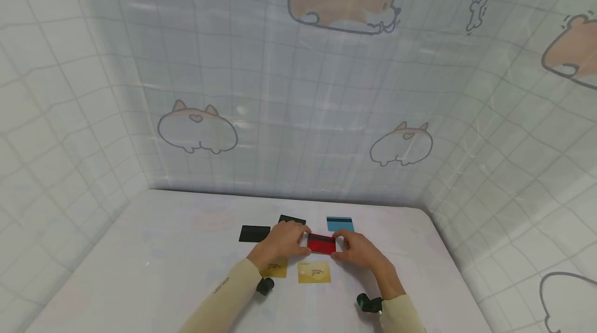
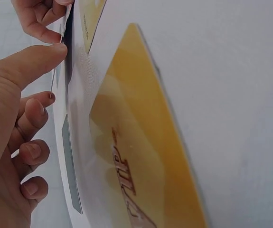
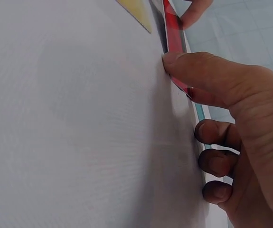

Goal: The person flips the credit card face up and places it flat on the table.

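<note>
The red card (image 1: pixel 322 244) is up between the two hands, over the bench (image 1: pixel 140 271). The left hand (image 1: pixel 284 240) pinches one short end, and the right hand (image 1: pixel 361 248) pinches the other, thumbs on the near side and fingers on the far side. I can't tell if the card's bottom touches the bench. It looks thin and shiny, so I think it is light, a bit stiff and maybe slippery. The short ends seem a good place to hold it, but a hard squeeze might bend it. A blue card (image 1: pixel 340 224) lies just past it, one yellow card (image 1: pixel 314 272) lies on the near side, and a black card (image 1: pixel 254 233) lies beside the left hand.
</note>
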### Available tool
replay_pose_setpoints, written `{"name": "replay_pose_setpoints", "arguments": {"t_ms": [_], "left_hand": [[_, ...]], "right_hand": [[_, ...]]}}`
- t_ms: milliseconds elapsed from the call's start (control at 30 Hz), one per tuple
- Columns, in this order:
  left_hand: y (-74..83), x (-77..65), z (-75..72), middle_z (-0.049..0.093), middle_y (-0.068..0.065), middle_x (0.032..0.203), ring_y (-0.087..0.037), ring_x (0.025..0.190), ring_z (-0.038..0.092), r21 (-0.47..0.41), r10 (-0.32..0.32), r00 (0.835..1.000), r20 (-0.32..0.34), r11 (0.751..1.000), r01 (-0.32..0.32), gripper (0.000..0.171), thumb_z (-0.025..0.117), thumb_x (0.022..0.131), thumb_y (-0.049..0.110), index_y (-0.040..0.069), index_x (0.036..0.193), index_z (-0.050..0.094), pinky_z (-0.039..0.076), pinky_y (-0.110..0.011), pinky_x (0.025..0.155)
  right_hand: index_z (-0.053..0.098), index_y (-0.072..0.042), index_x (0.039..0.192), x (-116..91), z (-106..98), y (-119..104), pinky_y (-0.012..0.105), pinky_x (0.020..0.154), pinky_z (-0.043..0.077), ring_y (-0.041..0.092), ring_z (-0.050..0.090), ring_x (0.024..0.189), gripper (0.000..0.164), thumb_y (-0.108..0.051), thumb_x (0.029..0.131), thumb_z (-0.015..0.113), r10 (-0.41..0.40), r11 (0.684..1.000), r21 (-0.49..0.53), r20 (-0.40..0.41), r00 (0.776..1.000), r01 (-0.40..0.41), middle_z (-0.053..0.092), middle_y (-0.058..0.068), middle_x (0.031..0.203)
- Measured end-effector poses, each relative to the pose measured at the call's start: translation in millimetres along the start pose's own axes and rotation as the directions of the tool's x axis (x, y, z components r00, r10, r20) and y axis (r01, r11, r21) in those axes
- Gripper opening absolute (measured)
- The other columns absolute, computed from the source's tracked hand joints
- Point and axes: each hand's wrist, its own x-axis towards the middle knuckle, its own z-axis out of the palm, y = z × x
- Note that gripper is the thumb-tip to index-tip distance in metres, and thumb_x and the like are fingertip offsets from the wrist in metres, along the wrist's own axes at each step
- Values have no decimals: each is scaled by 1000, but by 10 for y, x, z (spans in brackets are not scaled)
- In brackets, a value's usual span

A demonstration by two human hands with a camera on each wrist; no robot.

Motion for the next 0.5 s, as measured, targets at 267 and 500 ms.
{"name": "replay_pose_setpoints", "arguments": {"t_ms": [267,500], "left_hand": [[-39,2,-33,51,15,72,-8,87,49,-30,12,1000,2,999,-12,56,74,85,55,25,131,66,42,-32,79],[-81,-7,-50,50,15,71,-9,89,49,-48,23,1000,3,999,-23,57,73,85,57,24,131,66,41,-30,75]], "right_hand": [[66,-20,118,20,9,-29,36,76,52,16,53,90,50,-42,78,85,-32,998,-59,-28,999,31,62,-6,101],[68,-22,117,42,-16,-73,37,79,52,15,54,90,51,-49,77,84,-36,996,-82,-31,999,33,62,-6,102]]}}
